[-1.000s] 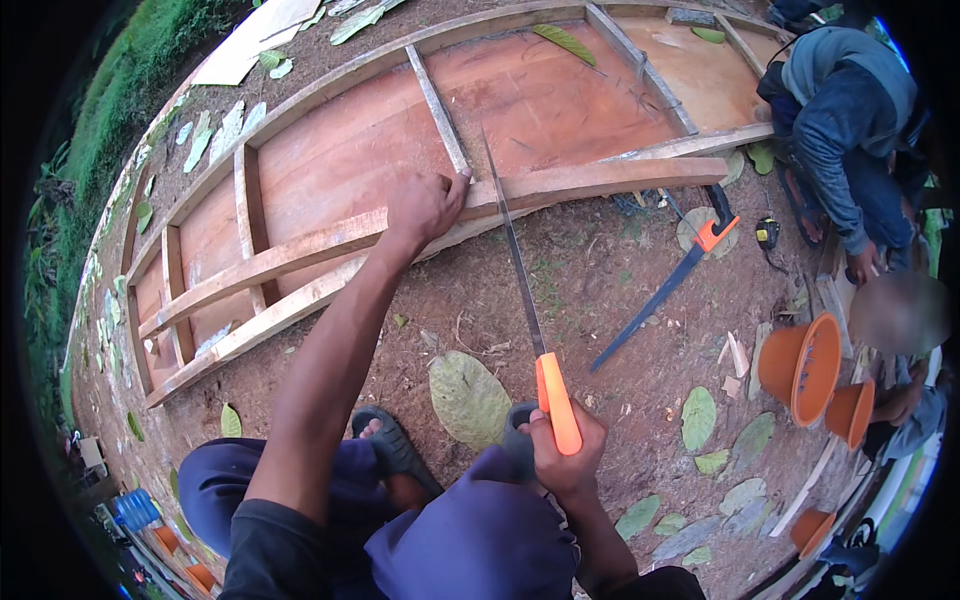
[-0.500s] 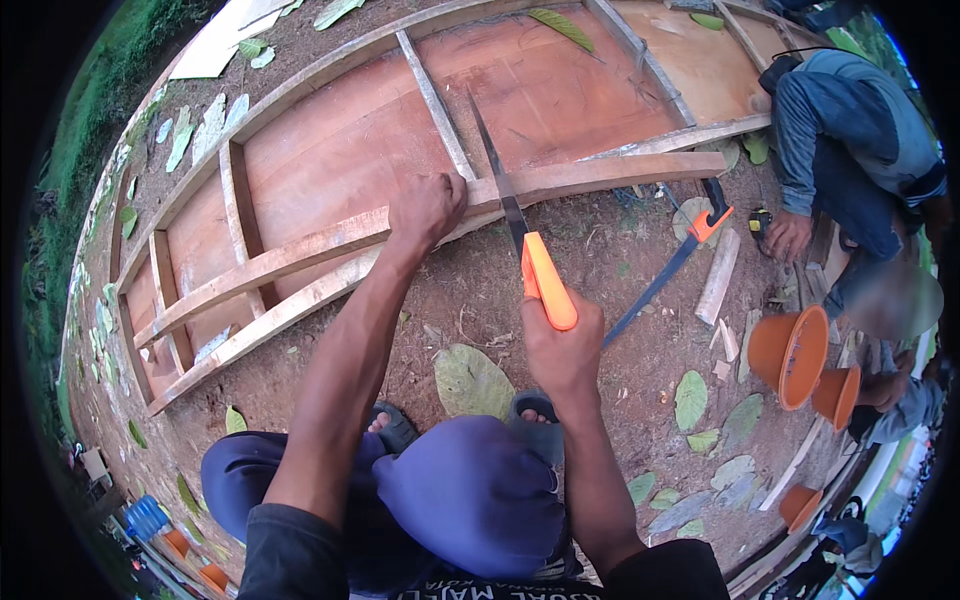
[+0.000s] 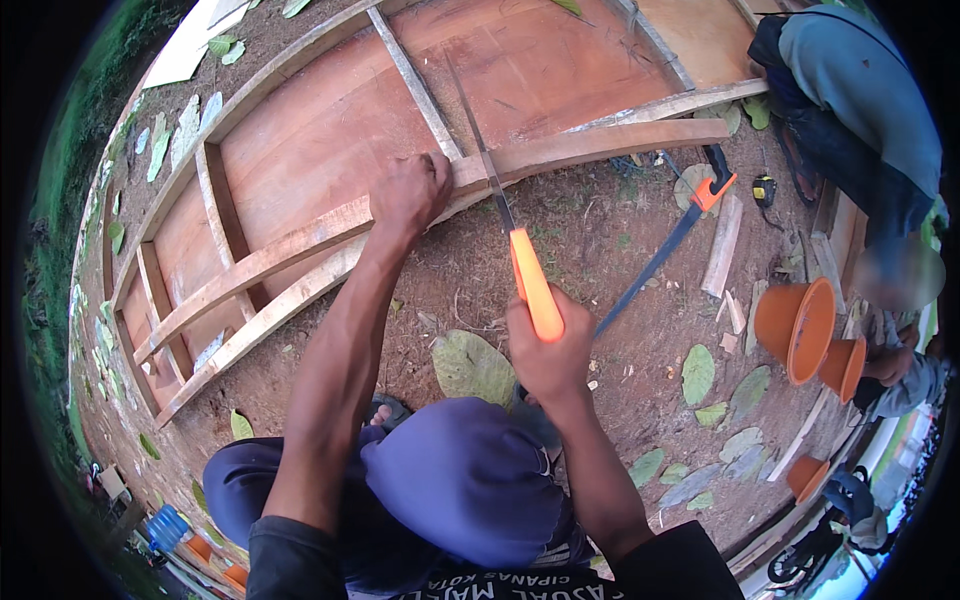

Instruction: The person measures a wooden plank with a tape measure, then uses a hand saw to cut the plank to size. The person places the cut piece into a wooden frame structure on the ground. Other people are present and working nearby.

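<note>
My left hand presses flat on a long curved wooden plank that runs along the near edge of a reddish plywood frame. My right hand is shut on the orange handle of a hand saw. Its thin blade reaches forward across the plank just right of my left hand, touching the wood.
A second saw with a dark blade and orange handle lies on the dirt to the right. Another person in a blue-grey top crouches at the far right. Orange plastic pots, wood offcuts and fallen leaves litter the ground.
My right hand has pushed the saw forward and up, from near my knee to the plank, so the blade now crosses the wood. My left hand stays on the plank.
</note>
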Demonstrator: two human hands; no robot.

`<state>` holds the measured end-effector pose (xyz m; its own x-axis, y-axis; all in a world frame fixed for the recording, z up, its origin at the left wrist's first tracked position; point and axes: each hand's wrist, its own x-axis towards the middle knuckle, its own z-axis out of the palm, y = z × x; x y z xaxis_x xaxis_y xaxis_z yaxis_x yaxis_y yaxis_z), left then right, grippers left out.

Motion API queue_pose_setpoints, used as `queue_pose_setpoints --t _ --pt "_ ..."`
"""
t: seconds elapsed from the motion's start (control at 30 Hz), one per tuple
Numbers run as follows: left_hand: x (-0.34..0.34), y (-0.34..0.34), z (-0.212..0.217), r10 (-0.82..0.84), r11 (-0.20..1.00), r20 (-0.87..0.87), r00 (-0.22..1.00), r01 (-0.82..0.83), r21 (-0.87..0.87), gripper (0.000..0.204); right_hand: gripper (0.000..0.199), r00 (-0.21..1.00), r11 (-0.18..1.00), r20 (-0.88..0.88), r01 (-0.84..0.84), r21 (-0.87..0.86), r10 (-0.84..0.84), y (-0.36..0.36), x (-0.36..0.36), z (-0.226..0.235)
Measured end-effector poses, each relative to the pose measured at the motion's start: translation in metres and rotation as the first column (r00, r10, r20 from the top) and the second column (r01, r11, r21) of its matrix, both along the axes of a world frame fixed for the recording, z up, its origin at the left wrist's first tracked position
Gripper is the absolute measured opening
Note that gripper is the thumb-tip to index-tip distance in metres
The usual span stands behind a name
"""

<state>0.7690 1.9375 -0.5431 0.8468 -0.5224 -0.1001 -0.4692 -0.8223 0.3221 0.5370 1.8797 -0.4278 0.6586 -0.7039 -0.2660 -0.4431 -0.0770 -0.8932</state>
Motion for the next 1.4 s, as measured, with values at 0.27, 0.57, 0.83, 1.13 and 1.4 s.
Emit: queue_pose_setpoints --t 0.27,0.57,0.83,1.13,1.4 --pt "0.0 -0.015 0.006 -0.031 0.999 0.058 0.998 0.032 -0.028 0.054 0.021 0.996 0.993 0.081 -0.019 -0.12 0.029 -0.026 0.047 -0.016" --pt "-0.005 0.003 0.004 0.063 0.997 -0.034 0.997 -0.062 0.044 0.055 0.01 0.994 1.0 0.109 -0.009 -0.027 0.012 0.017 -0.065 -0.003" --pt "-0.001 -0.002 0.01 0.071 0.997 0.001 0.997 -0.071 0.027 0.054 0.007 0.992 0.999 0.118 -0.038 0.009 0.037 0.009 -0.056 -0.021" --pt "0.015 -0.013 0.012 0.062 0.998 0.064 0.996 -0.062 0.0 0.056 0.02 0.98 0.986 0.192 -0.012 -0.169 0.045 -0.013 0.026 -0.041" --pt "0.014 -0.007 0.007 0.154 0.987 0.019 0.988 -0.155 0.049 0.056 0.012 0.991 0.993 0.083 -0.102 -0.058 0.106 0.016 -0.124 0.013"
